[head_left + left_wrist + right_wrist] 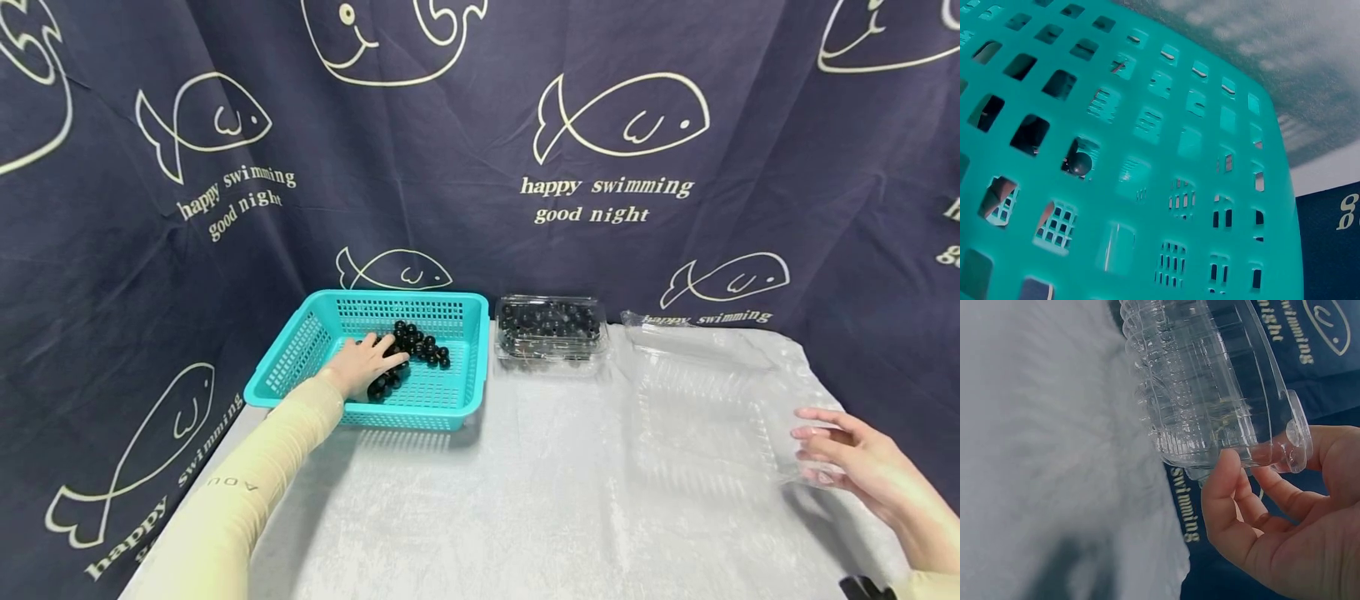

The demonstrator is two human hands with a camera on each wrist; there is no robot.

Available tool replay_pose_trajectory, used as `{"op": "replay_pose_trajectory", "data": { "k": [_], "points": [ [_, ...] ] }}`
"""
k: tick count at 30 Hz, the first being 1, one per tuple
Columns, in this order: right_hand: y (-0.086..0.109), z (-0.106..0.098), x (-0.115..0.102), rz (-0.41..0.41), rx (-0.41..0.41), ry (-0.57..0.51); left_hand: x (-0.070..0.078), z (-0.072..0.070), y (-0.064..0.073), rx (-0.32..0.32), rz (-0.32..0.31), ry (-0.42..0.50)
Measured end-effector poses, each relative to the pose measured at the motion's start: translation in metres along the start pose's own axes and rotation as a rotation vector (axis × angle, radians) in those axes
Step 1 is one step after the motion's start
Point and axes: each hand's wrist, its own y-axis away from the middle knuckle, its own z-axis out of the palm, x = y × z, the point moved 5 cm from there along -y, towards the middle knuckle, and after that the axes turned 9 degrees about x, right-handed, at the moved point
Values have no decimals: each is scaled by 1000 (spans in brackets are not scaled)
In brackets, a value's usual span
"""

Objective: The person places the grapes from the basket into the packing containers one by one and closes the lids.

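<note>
My left hand [362, 364] reaches into the teal plastic basket [474, 398], its fingers spread over dark round grapes [429, 351]. Their undersides are hidden, so I cannot tell whether they grip any. In the left wrist view the basket's slotted wall [1194, 140] blocks most of the hand, and one grape [1080, 164] shows through a slot. On the right, a clear plastic clamshell box [705, 417] is open, its lid toward the back. My right hand [1285, 512] pinches the box's edge between thumb and fingers. The box [1210, 381] looks tilted in the right wrist view and holds nothing.
A closed clear box [551, 329] full of dark grapes stands at the back, between the basket and the open box. Pale grey cloth [480, 517] covers the table. A navy curtain [450, 167] with fish drawings hangs close behind and along both sides.
</note>
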Motion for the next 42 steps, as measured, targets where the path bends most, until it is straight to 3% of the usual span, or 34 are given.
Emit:
{"op": "replay_pose_trajectory", "data": {
  "k": [9, 20, 25, 42],
  "points": [
    [3, 14, -25, -117, -44, -71, 4, 1, -3, 10, 25, 42],
    [2, 39, -41, -170, -79, -62, 4, 1, -1, -37, -16, 248],
    [0, 51, -47, -182, -84, -66, 4, 2, -2, -23, 3, 250],
    [-7, 94, -53, -183, -127, -53, 6, 3, -7, -112, 3, 276]
  ]
}}
